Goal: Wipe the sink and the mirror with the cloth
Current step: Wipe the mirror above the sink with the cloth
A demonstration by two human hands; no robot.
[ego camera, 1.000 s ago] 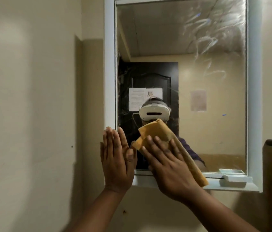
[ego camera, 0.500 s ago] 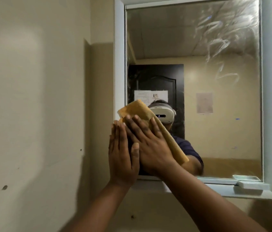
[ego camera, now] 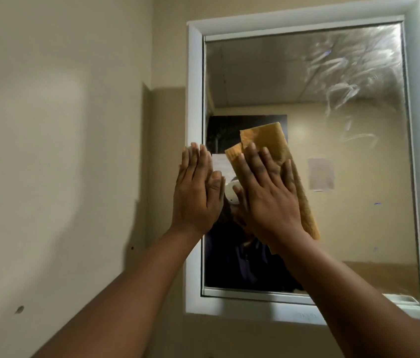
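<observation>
A white-framed mirror hangs on the beige wall in front of me. My right hand lies flat on a folded orange-yellow cloth and presses it against the glass at mid-height, left of centre. The cloth sticks out above my fingertips and along the right of my hand. My left hand rests flat, fingers together, on the mirror's left frame and the glass edge, holding nothing. Smeared streaks show on the upper right of the glass. The sink is out of view.
The mirror frame has a narrow white ledge along its bottom. A beige wall with a few small holes runs to the left, with a corner next to the frame. The glass reflects a dark door and a paper notice.
My right hand has slid the cloth up the glass from near the bottom ledge to mid-height. My left hand rose with it along the left frame. The camera tilted upward.
</observation>
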